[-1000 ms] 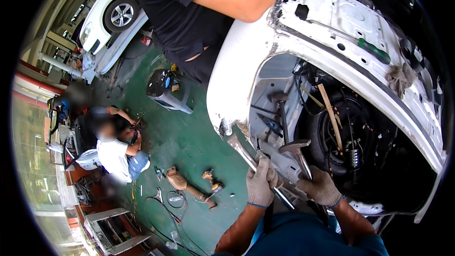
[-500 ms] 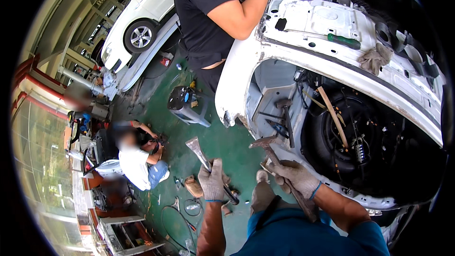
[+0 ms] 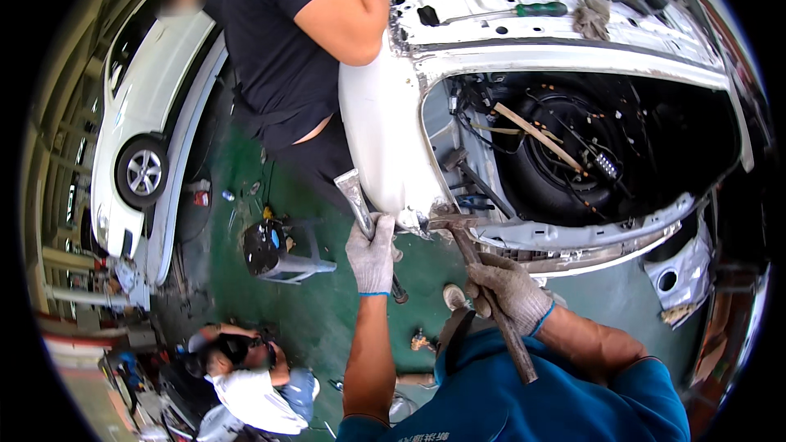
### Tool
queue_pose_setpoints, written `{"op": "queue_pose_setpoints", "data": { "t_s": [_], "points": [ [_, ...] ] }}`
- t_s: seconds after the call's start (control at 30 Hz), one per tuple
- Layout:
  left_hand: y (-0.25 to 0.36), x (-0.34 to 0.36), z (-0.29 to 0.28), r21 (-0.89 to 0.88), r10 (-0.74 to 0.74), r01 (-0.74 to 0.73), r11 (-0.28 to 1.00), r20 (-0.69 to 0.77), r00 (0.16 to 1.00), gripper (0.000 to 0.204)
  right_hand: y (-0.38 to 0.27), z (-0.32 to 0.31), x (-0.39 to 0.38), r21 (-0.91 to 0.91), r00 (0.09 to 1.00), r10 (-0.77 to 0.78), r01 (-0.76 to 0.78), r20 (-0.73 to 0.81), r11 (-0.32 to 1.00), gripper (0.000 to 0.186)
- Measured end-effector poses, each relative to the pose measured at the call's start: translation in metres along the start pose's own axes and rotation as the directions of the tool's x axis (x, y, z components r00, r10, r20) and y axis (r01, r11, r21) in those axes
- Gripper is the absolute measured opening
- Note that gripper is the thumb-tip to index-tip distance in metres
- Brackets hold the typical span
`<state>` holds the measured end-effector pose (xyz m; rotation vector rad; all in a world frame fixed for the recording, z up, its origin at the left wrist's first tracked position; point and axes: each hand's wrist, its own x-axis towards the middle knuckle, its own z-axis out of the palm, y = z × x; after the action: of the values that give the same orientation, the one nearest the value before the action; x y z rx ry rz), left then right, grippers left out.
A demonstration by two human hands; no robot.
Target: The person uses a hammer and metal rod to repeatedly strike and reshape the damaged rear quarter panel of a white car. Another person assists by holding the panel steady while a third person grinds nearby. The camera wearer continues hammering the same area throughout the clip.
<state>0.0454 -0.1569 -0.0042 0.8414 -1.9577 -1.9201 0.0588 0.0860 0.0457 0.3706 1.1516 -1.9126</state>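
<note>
Gloved in grey-white knit, my left hand [image 3: 371, 259] is closed around a flat wide-bladed metal chisel [image 3: 354, 198], its blade pointing up and away. My right hand [image 3: 512, 290], gloved too, grips a worn body hammer [image 3: 463, 240] by its handle. The hammer's head is beside the lower rear corner of a stripped white car body [image 3: 377, 127]; whether they touch I cannot tell. The chisel is close to the same corner, at its left. Inside the open rear well lies a second hammer [image 3: 489, 190].
A co-worker in black [image 3: 282, 57] leans over the car at its left. Another person in white [image 3: 258, 393] crouches at the lower left. A stool [image 3: 282, 254] stands on the green floor. A screwdriver [image 3: 540, 10] and a glove [image 3: 592, 18] lie on the car.
My view has turned and come nearer the car, so the scene has shifted left. Both hands, still holding chisel and hammer, are now closer to the car's rear corner.
</note>
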Motion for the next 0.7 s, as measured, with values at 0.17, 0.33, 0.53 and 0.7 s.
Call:
{"op": "queue_pose_setpoints", "data": {
  "t_s": [0.17,0.33,0.53,0.7],
  "points": [
    [-0.002,0.027,-0.009,-0.038,0.001,0.004,0.999,0.134,0.991,0.025,0.000,0.030,0.003,-0.056,0.994,-0.062,0.057,-0.093,0.997,0.036],
    [0.003,0.033,-0.015,-0.043,-0.059,0.069,0.997,0.206,0.977,0.031,-0.005,0.067,0.000,-0.078,0.985,-0.039,0.027,-0.169,0.997,0.032],
    [0.003,0.035,-0.016,-0.058,-0.065,0.082,0.995,0.246,0.967,0.029,-0.011,0.092,0.000,-0.082,0.978,-0.026,0.009,-0.205,0.997,0.026],
    [-0.003,0.038,-0.021,-0.068,-0.098,0.121,0.990,0.269,0.958,0.031,-0.017,0.092,-0.006,-0.089,0.936,-0.030,-0.002,-0.350,0.996,0.026]
  ]
}}
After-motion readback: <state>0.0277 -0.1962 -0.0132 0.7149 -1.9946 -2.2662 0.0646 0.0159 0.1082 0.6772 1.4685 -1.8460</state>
